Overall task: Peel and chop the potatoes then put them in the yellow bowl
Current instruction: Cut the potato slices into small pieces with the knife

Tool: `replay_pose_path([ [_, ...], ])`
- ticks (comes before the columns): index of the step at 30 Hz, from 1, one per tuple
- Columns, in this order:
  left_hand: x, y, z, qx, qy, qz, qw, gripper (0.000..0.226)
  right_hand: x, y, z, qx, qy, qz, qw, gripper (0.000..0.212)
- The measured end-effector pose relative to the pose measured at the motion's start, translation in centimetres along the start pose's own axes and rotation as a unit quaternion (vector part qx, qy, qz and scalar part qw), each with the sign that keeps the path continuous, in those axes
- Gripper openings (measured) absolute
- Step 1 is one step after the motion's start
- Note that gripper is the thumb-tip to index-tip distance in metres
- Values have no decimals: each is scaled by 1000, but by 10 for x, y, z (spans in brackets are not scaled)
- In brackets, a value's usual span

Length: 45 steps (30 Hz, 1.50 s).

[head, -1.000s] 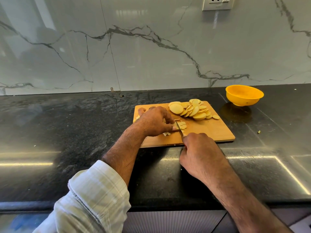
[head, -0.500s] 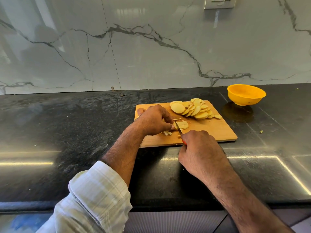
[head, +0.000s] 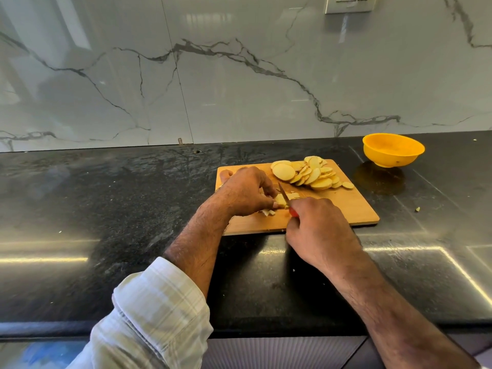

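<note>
head view: person at a black desk (head: 106, 209), both arms reaching in, white marble wall behind
cutting board (head: 354, 206): wooden, flat on the desk, near centre
left hand (head: 246, 193): on the left part of the board, fingers curled down, grip clenched on a pale potato piece (head: 280, 199) and pinning it to the board
right hand (head: 319, 230): over the near edge of the board, grip grasping a knife (head: 284, 196) by its red handle, only a bit of red shows past the fingers
knife blade: thin, angled away from the person, edge against the potato piece just beside the left fingertips
cut bits (head: 267, 212): small pale chunks on the board under the left hand, count unclear, partly hidden
potato slices (head: 308, 174): heap of round slices overlapping on the far right part of the board, one slice lying a little apart at the right end
yellow bowl (head: 393, 149): on the desk to the right of the board and behind it, well apart from the hands, upright, looks to hold nothing, though the inside is only partly seen
sleeve (head: 154, 315): pale checked, rolled up on the left forearm
socket (head: 350, 4): on the wall at top right, cut off by the frame
scrap (head: 417, 209): small bit on the desk right of the board
</note>
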<state>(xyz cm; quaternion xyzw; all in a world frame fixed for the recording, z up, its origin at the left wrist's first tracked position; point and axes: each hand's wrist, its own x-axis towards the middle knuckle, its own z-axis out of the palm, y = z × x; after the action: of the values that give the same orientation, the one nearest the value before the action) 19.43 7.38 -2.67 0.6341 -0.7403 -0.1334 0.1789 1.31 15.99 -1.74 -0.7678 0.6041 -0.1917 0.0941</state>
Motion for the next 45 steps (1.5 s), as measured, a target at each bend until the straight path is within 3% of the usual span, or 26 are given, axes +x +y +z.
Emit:
replay_pose_path([
  [7,-1,3,-3,-8,-4,-5,1000,10,-19,-5,-9,11,-8,-16,1000,40],
  [20,0,0,-1,-56,-14,-22,998,8,4,-15,-2,-71,-108,12,992,30],
  [24,-1,-1,-2,-63,-21,-15,998,6,12,-12,1,-48,-82,6,995,36],
  [27,0,-1,-2,-33,-1,-5,999,3,8,0,1,-5,-16,-19,1000,21],
  [31,6,3,1,-32,31,8,999,18,-3,15,-7,33,7,-3,999,33],
  [36,11,10,7,-16,-7,14,1000,41,-1,15,-11,16,-25,32,999,42],
  [45,10,9,7,-29,1,19,999,39,8,1,-15,-26,-74,52,996,41],
])
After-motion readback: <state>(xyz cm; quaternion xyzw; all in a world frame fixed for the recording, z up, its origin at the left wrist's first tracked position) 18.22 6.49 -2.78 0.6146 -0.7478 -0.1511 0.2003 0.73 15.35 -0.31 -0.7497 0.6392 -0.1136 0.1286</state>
